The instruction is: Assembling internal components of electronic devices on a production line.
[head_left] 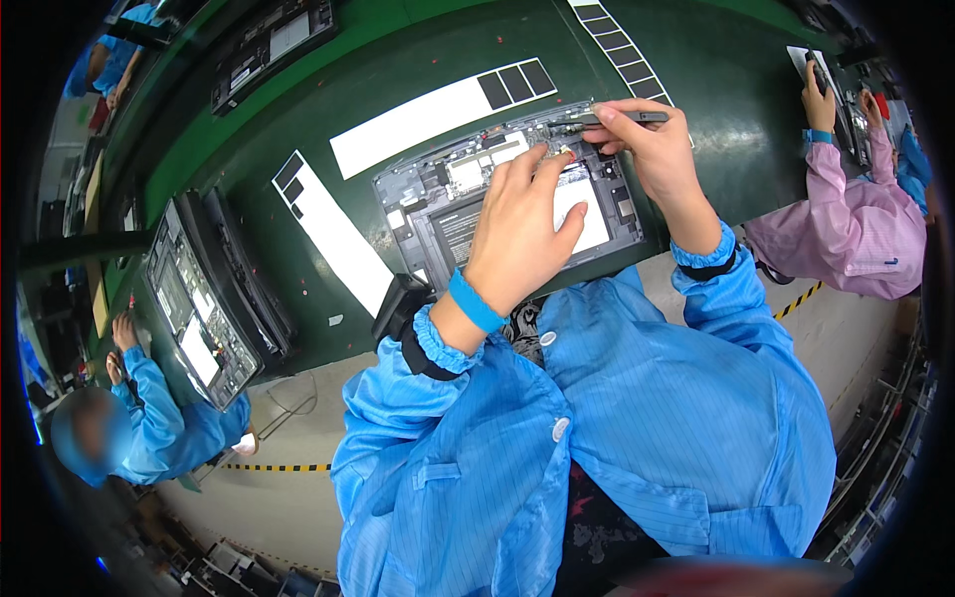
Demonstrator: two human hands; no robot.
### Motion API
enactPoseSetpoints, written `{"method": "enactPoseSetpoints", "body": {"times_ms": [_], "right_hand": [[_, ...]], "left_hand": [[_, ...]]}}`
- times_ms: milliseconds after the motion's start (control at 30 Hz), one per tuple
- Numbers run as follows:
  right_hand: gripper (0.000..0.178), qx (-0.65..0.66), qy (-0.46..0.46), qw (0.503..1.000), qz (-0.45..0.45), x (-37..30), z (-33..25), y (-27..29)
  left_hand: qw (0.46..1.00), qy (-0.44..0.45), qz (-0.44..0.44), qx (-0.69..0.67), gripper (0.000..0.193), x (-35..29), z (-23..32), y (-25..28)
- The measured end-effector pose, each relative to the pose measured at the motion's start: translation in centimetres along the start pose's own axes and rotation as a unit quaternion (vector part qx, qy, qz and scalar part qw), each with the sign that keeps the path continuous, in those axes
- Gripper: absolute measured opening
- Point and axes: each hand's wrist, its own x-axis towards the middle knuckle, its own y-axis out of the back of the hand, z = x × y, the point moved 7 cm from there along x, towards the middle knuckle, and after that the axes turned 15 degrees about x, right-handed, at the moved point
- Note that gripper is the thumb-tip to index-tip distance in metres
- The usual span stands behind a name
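Note:
An opened laptop base (406,184) lies before me on the green bench, its circuit boards and battery (456,235) exposed. My left hand (522,234) rests over its middle, fingers stretched out and fingertips touching the parts near the upper edge. A small red and yellow spot (569,154) shows beside those fingertips. Between the thumb and fingers of my right hand (652,149) is a pair of grey tweezers (649,116), pointing left. Their tips reach the board near the far edge of the laptop, where the exact contact is too small to make out.
A white strip with black pads (398,126) lies beyond the laptop, others at left (343,244) and far right (619,48). Stacked laptop bases (204,298) stand left; another (274,50) lies at the back. People work at left (154,408) and right (846,209).

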Motion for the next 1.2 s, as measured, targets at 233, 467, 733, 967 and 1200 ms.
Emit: {"method": "enactPoseSetpoints", "body": {"times_ms": [233,467,733,967,1200], "right_hand": [[0.027,0.217,-0.122,0.966,-0.074,-1.7,0.1,-0.9],[0.03,0.309,-0.187,0.928,-0.094,-5.2,0.0,-4.5],[0.028,0.296,-0.162,0.936,-0.095,-6.3,-0.1,-5.0],[0.024,0.259,-0.064,0.956,-0.124,-6.6,-2.5,-4.6],[0.022,0.09,-0.008,0.977,-0.194,-6.3,-6.2,-4.5]], "left_hand": [[0.963,0.144,0.036,-0.226,0.036,0.4,-2.2,1.2],[0.906,0.14,0.03,-0.399,0.03,-1.0,-1.4,2.3],[0.904,0.179,0.078,-0.381,0.017,-2.1,-1.3,3.6],[0.879,0.168,-0.011,-0.446,0.012,-2.4,-0.9,3.1],[0.932,0.079,-0.083,-0.345,0.011,-2.5,0.4,3.7]]}}
